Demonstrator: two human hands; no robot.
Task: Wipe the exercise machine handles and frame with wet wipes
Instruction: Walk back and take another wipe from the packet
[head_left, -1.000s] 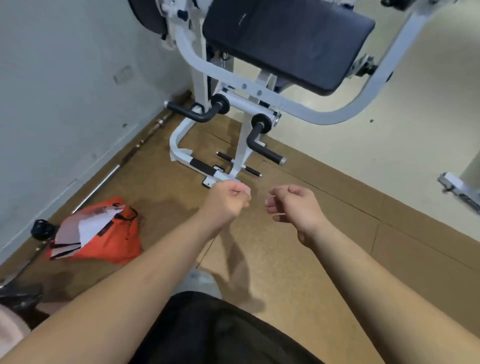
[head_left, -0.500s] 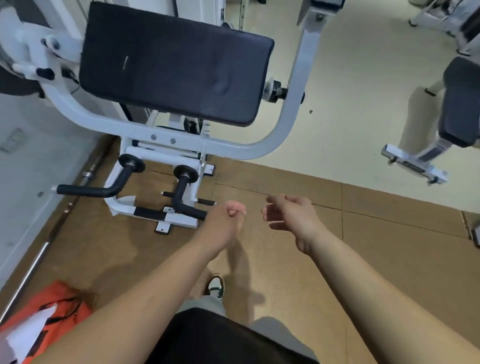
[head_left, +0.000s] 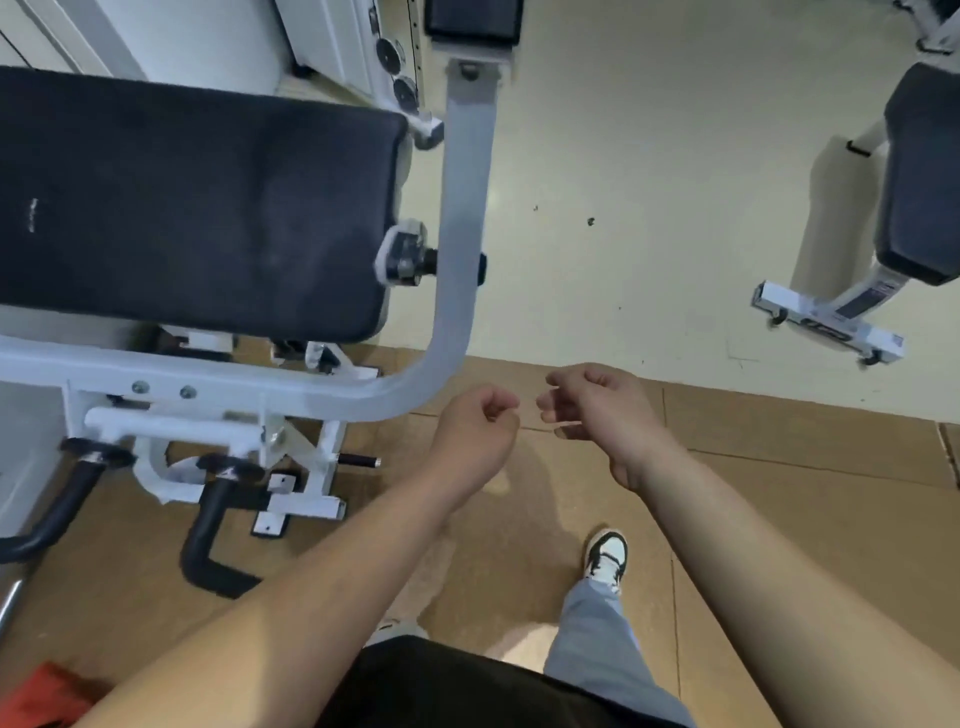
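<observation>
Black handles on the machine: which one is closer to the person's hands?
The L-shaped handle beside the white foot plate; it lies nearer the left hand. The other handle runs off the picture's left edge.

No text I can read. White logo mark (head_left: 32, 215) on the exercise machine (head_left: 460, 270) pad (head_left: 208, 208) is too blurred; dark label (head_left: 832, 335) on the neighbouring machine's foot (head_left: 795, 310) is illegible.

The frame (head_left: 462, 234) is smooth white-painted metal tube with a dull sheen, its bolts (head_left: 140, 387) bare bright metal. The pad (head_left: 197, 208) is matt black, finely grained upholstery. The handles (head_left: 208, 535) wear matt black rubbery grips. The brown floor mat (head_left: 779, 519) looks rough and grainy; the pale floor (head_left: 649, 156) is smooth, faintly glossy.
</observation>
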